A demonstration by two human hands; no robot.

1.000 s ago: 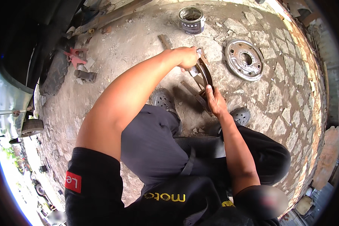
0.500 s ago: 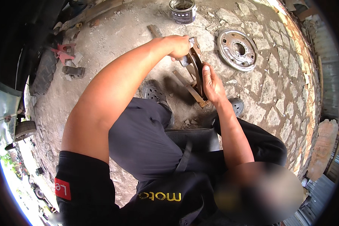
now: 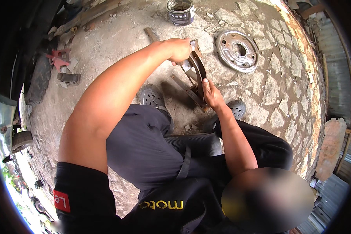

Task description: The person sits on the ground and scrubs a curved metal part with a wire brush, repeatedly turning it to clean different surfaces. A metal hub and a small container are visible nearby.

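Observation:
A rusty, curved metal bracket (image 3: 199,68) with long bent arms is held up in front of me, over the ground between my feet. My right hand (image 3: 213,94) grips its near end, thumb along the side. At its far end my left hand (image 3: 180,50) is closed, knuckles up, pressing a grey, sheet-like piece (image 3: 186,65) against the metal. Most of that piece is hidden by the fingers, and its kind does not show. A lower, straight arm of the bracket slants beneath, toward my right hand.
Beyond my hands stand a dark paint can (image 3: 180,13) and a steel wheel rim (image 3: 238,50) lying flat on stone paving. A wire brush (image 3: 151,34) rests behind my left wrist. Off left are a red jack stand (image 3: 60,58) and a dark cylindrical part (image 3: 69,78).
The view has shifted slightly, so the surroundings sit further left. Both hands keep hold of the bracket, with only a small change in its tilt.

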